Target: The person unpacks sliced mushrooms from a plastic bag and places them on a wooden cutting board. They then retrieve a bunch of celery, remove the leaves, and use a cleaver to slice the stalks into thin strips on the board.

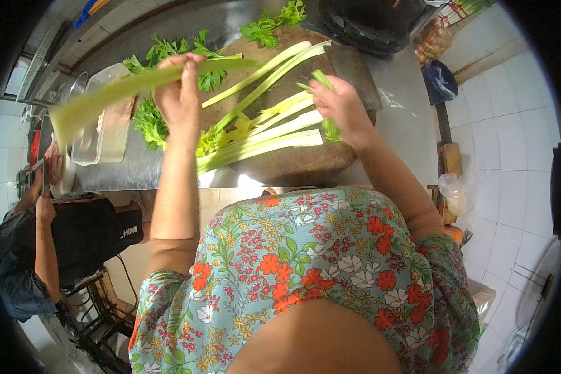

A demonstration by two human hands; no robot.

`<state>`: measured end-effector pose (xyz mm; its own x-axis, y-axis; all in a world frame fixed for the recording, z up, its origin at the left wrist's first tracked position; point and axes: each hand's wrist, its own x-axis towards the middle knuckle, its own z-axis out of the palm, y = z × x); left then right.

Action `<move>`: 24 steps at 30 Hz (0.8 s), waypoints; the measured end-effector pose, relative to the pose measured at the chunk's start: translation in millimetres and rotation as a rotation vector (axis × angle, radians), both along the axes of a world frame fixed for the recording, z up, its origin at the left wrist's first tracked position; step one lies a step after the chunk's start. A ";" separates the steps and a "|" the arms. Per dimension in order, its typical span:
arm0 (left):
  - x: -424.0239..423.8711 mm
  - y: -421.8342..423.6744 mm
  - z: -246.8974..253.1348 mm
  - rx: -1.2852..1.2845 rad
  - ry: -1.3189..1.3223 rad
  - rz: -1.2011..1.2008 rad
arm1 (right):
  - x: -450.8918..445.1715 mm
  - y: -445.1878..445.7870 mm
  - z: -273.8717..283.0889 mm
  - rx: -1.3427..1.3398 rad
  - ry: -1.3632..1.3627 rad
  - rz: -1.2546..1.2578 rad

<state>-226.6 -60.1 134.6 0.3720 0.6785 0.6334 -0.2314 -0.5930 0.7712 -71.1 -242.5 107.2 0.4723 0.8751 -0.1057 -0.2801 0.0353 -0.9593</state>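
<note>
My left hand [180,89] grips a long celery stalk [121,96], raised over the left part of the round wooden cutting board [280,168] and blurred at its wide end. In my right hand [339,105] is a bunch of torn green celery stems and leaves [325,80], held above the board's right side. Several pale celery stalks [280,132] lie across the board below and between my hands, some with yellow-green leaves. Celery leaves [149,119] are heaped beside my left wrist. A cleaver's wide dark blade [353,75] rests on the board beyond my right hand.
A clear plastic container [110,145] stands at left on the metal counter [404,145]. At far left another person [23,252] holds a knife [46,177] by raw meat [53,159]. A black pan [364,23] is at the back; a blue bin [440,80] stands at right.
</note>
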 end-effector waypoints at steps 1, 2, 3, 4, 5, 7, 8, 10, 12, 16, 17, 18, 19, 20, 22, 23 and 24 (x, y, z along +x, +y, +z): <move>0.3 11.2 5.2 0.106 0.093 0.019 | 4.0 -6.8 -4.8 -0.086 -0.015 -0.064; 4.2 19.8 9.9 0.226 0.243 0.089 | 7.9 -13.5 -9.8 -0.171 -0.030 -0.130; 9.2 26.8 13.5 0.348 0.394 0.161 | 11.5 -19.9 -15.0 -0.254 -0.045 -0.196; 18.0 29.5 13.2 0.397 0.557 0.181 | 15.6 -27.0 -23.5 -0.232 0.010 -0.206; 29.0 28.7 11.9 0.445 0.720 0.200 | 19.7 -34.1 -34.2 -0.210 0.065 -0.217; 53.6 19.7 2.1 0.486 0.947 0.087 | 23.3 -41.3 -42.8 -0.183 0.188 -0.246; 70.1 17.0 -6.4 0.490 1.082 0.013 | 23.8 -44.9 -43.9 -0.181 0.255 -0.267; 89.7 25.5 -48.7 0.708 1.142 -0.016 | 23.7 -48.6 -41.2 -0.147 0.359 -0.268; 107.9 23.1 -69.3 0.706 1.265 -0.086 | 21.2 -52.6 -39.2 -0.087 0.434 -0.264; 127.3 25.0 -98.3 0.772 1.295 -0.080 | 22.3 -60.0 -39.8 0.082 0.577 -0.271; 129.3 25.3 -103.5 0.817 1.247 -0.052 | 23.4 -62.5 -38.2 0.092 0.594 -0.303; 131.1 25.9 -100.5 0.761 1.286 -0.091 | 21.4 -61.5 -33.5 0.105 0.613 -0.328; 132.1 27.7 -95.9 0.763 1.304 -0.105 | 21.1 -61.9 -31.4 0.118 0.633 -0.351; 134.4 34.6 -100.1 0.775 1.314 -0.092 | 23.7 -63.7 -32.8 0.111 0.604 -0.327; 136.5 53.1 -106.3 0.800 1.326 -0.018 | 22.6 -62.5 -28.6 0.149 0.620 -0.292; 136.1 56.0 -110.2 0.787 1.311 0.004 | 22.4 -60.6 -27.4 0.167 0.628 -0.269; 135.4 52.9 -105.7 0.772 1.294 0.024 | 23.9 -58.7 -28.3 0.173 0.643 -0.261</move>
